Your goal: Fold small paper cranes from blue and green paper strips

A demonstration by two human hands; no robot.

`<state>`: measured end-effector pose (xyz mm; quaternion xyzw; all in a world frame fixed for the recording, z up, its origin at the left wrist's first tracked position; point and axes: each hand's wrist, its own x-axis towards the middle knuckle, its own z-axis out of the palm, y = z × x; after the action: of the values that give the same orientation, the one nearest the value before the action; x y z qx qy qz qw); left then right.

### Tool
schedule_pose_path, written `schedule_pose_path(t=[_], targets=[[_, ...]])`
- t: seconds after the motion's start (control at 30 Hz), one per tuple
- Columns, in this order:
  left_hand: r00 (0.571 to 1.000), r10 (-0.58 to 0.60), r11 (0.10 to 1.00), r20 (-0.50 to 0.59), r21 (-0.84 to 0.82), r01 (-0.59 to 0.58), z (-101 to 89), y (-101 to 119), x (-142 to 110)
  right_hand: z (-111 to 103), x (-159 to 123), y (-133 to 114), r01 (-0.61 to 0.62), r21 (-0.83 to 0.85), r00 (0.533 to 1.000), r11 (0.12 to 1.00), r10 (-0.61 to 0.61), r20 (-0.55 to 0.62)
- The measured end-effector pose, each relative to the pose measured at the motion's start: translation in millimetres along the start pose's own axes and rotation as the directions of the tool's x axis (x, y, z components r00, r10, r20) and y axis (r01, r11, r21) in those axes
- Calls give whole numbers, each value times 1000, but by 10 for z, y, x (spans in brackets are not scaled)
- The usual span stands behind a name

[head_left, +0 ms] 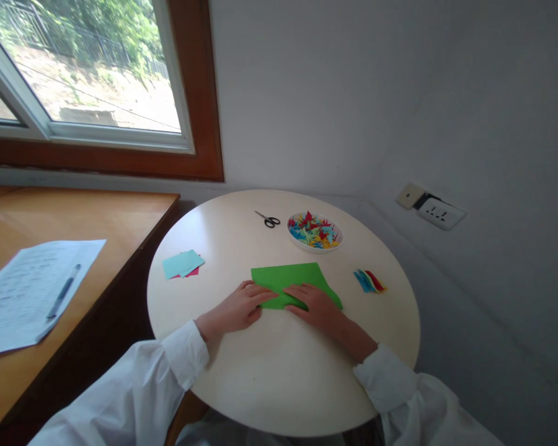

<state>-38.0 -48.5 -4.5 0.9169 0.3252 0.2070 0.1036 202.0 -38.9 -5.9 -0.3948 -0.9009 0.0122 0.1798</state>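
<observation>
A sheet of bright green paper (291,275) lies near the middle of the round white table, its right side curving and its near right part folded over. My left hand (239,306) rests at the paper's left edge, fingers stretched out and pressing on its surface. On the near right part of the sheet lies my right hand (315,305), flat, with its fingers extended across the fold. Neither hand is wrapped round anything. The undersides of both hands and the paper beneath them are hidden.
Beyond the paper are black-handled scissors (270,221) and a white dish (314,249) of colourful folded paper pieces. Coloured paper strips (370,281) lie right, light blue sheets (181,264) left. A wooden desk (134,214) holds written paper (23,297) and a pen (64,291).
</observation>
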Motion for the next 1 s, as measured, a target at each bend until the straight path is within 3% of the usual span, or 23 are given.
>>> schedule_pose_path(t=[0.17, 0.3, 0.5, 0.6, 0.7, 0.77, 0.87, 0.93, 1.0], targets=[[999, -22, 1000, -26, 7, 22, 46, -67, 94, -22, 2, 8, 3, 23, 1000, 1000, -3, 23], [986, -130, 986, -100, -114, 118, -12, -61, 229, -61, 60, 10, 23, 23, 1000, 999, -23, -7], [959, -163, 968, -232, -226, 110, -406, -61, 478, -247, 309, 122, -29, 36, 992, 999, 33, -119], [896, -246, 932, -370, -345, 114, -687, -124, 612, -442, 467, 166, -139, 178, 934, 974, 189, -303], [795, -384, 801, -471, -598, 33, -934, -177, 769, -631, 621, 168, -205, 433, 839, 878, 385, -385], [804, -426, 669, -415, -743, -29, -1060, -173, 870, -716, 709, 162, -184, 603, 804, 776, 471, -361], [779, -491, 597, -391, -802, -27, -1201, -104, 971, -800, 829, 162, -127, 766, 807, 630, 514, -290], [742, -528, 580, -414, -814, -42, -1273, -40, 997, -857, 910, 165, -84, 812, 815, 578, 509, -278], [714, -548, 571, -436, -818, -61, -1331, 27, 996, -924, 995, 158, -42, 835, 792, 549, 528, -308]])
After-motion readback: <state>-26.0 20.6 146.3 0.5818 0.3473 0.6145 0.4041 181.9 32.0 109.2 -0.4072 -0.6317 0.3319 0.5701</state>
